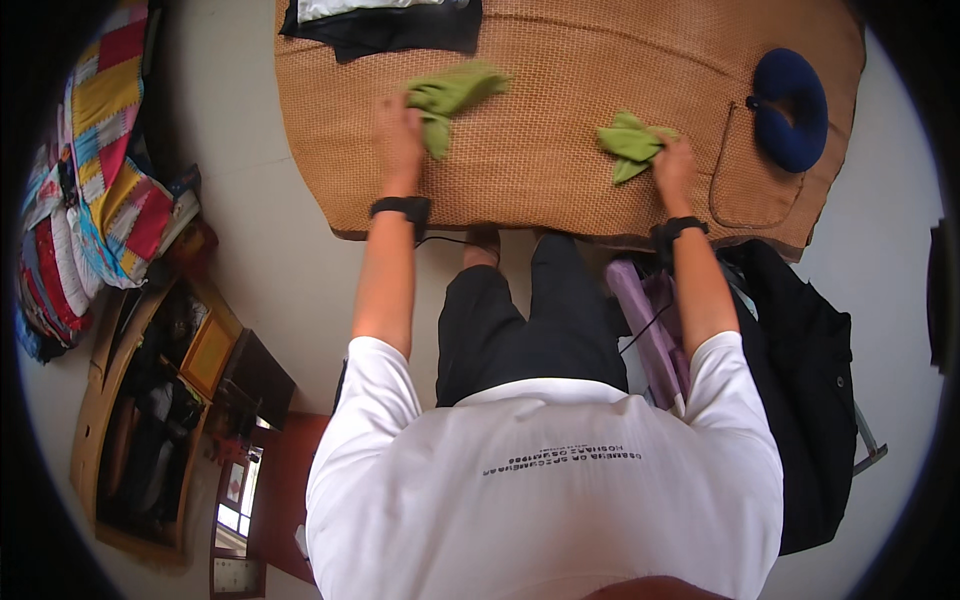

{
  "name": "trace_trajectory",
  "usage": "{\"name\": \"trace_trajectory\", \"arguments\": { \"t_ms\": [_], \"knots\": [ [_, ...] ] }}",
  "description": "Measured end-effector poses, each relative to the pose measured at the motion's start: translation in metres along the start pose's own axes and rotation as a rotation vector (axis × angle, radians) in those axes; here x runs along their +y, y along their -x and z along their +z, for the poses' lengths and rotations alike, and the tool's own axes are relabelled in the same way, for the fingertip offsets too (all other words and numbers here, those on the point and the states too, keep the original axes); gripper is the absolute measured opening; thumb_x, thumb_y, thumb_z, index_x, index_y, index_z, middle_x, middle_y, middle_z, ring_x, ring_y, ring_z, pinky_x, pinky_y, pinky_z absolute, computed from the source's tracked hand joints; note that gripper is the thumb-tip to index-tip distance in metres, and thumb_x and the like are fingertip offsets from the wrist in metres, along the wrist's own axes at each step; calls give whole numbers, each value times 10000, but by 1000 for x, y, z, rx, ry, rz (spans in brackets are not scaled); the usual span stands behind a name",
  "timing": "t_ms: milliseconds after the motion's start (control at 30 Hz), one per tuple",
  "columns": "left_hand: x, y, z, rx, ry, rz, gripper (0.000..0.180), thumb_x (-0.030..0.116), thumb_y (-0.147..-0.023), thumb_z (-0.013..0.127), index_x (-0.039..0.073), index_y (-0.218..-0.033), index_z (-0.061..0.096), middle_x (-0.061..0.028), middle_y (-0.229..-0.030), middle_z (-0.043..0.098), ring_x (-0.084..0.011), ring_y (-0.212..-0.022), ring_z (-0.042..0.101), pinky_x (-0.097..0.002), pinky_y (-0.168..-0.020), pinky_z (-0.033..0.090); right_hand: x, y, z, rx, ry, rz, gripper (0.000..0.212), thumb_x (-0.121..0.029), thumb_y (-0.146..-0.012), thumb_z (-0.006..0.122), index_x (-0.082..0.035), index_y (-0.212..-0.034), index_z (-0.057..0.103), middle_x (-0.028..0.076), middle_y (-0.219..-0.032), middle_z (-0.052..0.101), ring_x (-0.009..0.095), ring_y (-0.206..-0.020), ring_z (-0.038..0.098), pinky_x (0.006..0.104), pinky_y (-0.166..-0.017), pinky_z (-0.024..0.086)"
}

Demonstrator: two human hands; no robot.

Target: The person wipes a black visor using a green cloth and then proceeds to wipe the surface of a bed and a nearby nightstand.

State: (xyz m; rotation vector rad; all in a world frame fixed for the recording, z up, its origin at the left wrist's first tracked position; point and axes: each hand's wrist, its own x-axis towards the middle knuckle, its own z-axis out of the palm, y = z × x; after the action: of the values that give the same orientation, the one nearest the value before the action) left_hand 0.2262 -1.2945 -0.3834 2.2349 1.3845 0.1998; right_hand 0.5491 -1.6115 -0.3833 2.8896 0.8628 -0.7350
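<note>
My left hand (402, 145) is over the woven brown mat (560, 185), with its fingers at a crumpled green cloth (455, 92). Motion smears this cloth and the fingertips, but the cloth appears gripped at its left end. Farther right, my right hand (676, 168) pinches a second green cloth piece (626, 145), bunched and hanging loosely to the left of the fingers. The two green pieces are apart from each other. Their exact kind does not show. Each wrist wears a black band.
Right of my right hand lies a dark blue neck pillow (790, 110). Black and white folded clothes (400, 28) rest at the mat's far left. Dark garments (790, 390) and a lilac item (645, 330) are beside my legs. A patchwork cloth (110, 130) hangs at far left.
</note>
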Motion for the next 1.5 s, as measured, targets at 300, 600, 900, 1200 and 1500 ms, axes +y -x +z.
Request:
{"name": "trace_trajectory", "arguments": {
  "t_ms": [300, 600, 900, 1200, 1500],
  "knots": [
    [-59, 16, -45, 109, 70, -19, 328, 125, -887, 626, 28, -1197, 577, -193, -1071, 565, -341, -812, 609, -415, -724, 516, -13, -57, -10, 198, -435, 272, 382, -289, -943, 538, -66, -1235, 640, 193, -1271, 583, 363, -1105, 587, 462, -951, 474],
    [-44, 56, 11, 110, 159, -230, 478, 331, -941, 569, 14, -1294, 512, -223, -1299, 503, -405, -1236, 441, -503, -1025, 355, -285, 72, 65, 168, -246, -542, 465, -358, -837, 692, -176, -1256, 605, 137, -1205, 581, 342, -1160, 518, 512, -938, 438],
    [-79, 65, 12, -365, 79, -331, 934, 740, -900, 331, 131, -1560, 74, -184, -1609, 61, -344, -1490, -31, -594, -1140, -60, -189, -17, 33, -2, -53, -612, 455, -139, -956, 537, -210, -1401, 467, 191, -1232, 576, 351, -1067, 601, 512, -986, 440],
    [-94, 65, 28, -329, 121, -282, 1005, 803, -847, 349, 167, -1561, 41, -178, -1609, 31, -348, -1486, -62, -615, -1127, -63, -26, -57, -33, -227, 244, 268, 641, -534, -967, 427, -170, -1489, 349, 226, -1386, 499, 406, -1155, 571, 508, -950, 473],
    [-96, 65, 42, -283, 154, -248, 1012, 833, -831, 308, 190, -1561, 30, -171, -1605, 3, -365, -1478, -79, -631, -1117, -73, -204, 30, 62, -64, -245, 26, 644, -513, -954, 479, -29, -1377, 459, 259, -832, 659, 407, -724, 649, 508, -643, 519]
  ]
}}
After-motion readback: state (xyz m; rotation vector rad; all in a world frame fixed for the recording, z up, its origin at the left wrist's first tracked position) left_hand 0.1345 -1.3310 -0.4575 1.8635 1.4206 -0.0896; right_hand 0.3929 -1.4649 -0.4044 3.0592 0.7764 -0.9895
